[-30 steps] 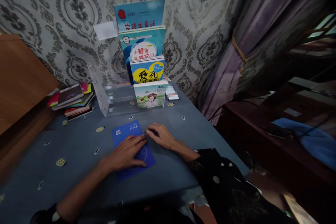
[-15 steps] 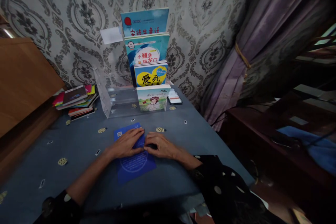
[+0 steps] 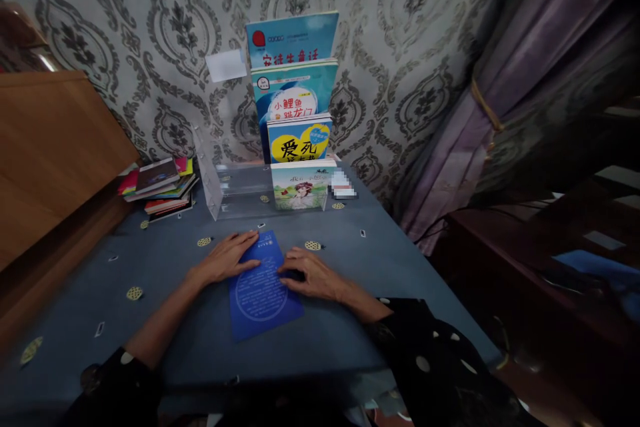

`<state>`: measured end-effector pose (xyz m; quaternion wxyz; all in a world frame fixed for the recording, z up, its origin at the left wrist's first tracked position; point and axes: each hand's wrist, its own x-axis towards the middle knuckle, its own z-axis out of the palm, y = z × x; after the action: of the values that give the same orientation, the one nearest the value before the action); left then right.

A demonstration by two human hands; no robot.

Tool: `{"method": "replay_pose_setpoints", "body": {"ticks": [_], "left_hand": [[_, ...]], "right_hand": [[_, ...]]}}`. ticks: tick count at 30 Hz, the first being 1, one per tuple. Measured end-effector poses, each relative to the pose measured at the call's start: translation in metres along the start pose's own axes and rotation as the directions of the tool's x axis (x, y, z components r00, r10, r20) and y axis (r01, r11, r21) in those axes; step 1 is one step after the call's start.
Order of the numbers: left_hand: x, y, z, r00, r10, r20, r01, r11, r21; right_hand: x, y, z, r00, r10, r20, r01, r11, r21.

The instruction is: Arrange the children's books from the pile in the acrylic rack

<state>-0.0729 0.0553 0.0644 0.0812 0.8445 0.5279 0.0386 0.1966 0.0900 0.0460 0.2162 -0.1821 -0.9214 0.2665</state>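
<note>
A blue printed booklet [image 3: 261, 297] lies flat on the table, slightly turned, with pale text inside a ring on its cover. My left hand [image 3: 227, 259] rests on its upper left side, fingers stretched out and thumb reaching over the cover. At the right edge, my right hand [image 3: 313, 273] has its fingers curled, with the thumb and forefinger tips at the edge of the booklet. Beyond my hands, a clear stand [image 3: 207, 173] bears several upright books in tiers, including a small green picture book [image 3: 300, 190] at the front and a yellow-and-blue book [image 3: 300, 140] behind it.
A pile of books [image 3: 160, 183] lies at the back left, beside a wooden panel [image 3: 65, 140]. The table [image 3: 400, 280] has a blue patterned cloth. A purple curtain [image 3: 450, 167] hangs at the right, near a dark cabinet [image 3: 500, 240].
My left hand has slid to the left edge of the booklet, so more of the cover's text shows. My hands are farther apart. The view has shifted slightly left.
</note>
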Motion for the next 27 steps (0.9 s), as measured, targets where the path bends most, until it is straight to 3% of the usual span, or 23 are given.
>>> {"method": "replay_pose_setpoints", "body": {"ticks": [7,15,19,27], "left_hand": [[-0.045,-0.009,-0.004,0.995,-0.078,0.058,0.079,0.997,-0.003],[-0.101,0.006,0.006,1.000,-0.029,0.008,0.029,0.999,0.027],[-0.120,0.033,0.014,1.000,0.006,0.004,-0.006,0.998,0.058],[-0.128,0.126,0.033,0.973,0.217,0.075,-0.219,0.975,0.030]], "right_hand": [[0.001,0.002,0.000,1.000,-0.023,0.008,0.023,1.000,0.015],[0.002,0.007,0.004,0.998,-0.047,0.040,0.047,0.999,0.006],[0.001,0.009,0.010,0.997,-0.073,0.030,0.075,0.994,-0.077],[0.000,0.011,0.015,0.991,-0.127,0.029,0.130,0.979,-0.156]]}}
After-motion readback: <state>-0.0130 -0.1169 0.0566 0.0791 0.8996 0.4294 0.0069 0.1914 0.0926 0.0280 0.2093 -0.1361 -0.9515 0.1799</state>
